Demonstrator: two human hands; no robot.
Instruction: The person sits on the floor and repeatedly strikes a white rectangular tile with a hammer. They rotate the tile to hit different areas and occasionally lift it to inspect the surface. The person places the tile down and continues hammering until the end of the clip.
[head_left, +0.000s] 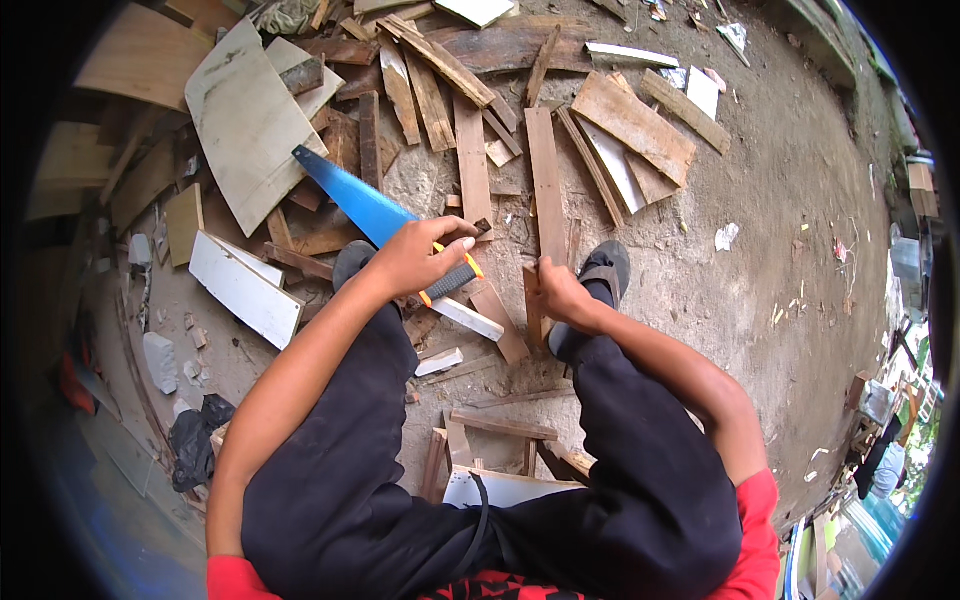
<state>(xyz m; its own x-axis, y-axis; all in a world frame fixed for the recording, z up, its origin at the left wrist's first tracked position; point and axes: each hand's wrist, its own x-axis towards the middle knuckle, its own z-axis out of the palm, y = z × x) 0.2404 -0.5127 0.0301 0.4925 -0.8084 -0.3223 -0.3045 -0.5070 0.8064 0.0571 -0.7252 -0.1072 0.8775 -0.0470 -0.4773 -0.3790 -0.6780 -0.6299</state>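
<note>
My left hand (422,255) is over the handle of a blue-bladed handsaw (365,205). Its fingers close toward a small dark wood piece (483,227), which seems pinched at their tips. The saw's black and yellow grip (452,281) shows below the palm, and the blade points up and left. My right hand (562,293) grips the upper end of a short brown wood strip (533,308) beside my right foot. A long brown plank (546,185) lies just beyond that hand. Under the saw handle lies a pale wood stick (470,318).
Scrap boards (635,125) are piled across the far ground. A large pale panel (250,125) leans at the far left, near a white board (245,290). Offcuts (503,424) lie between my legs. My sandalled right foot (606,268) stands beside the strip.
</note>
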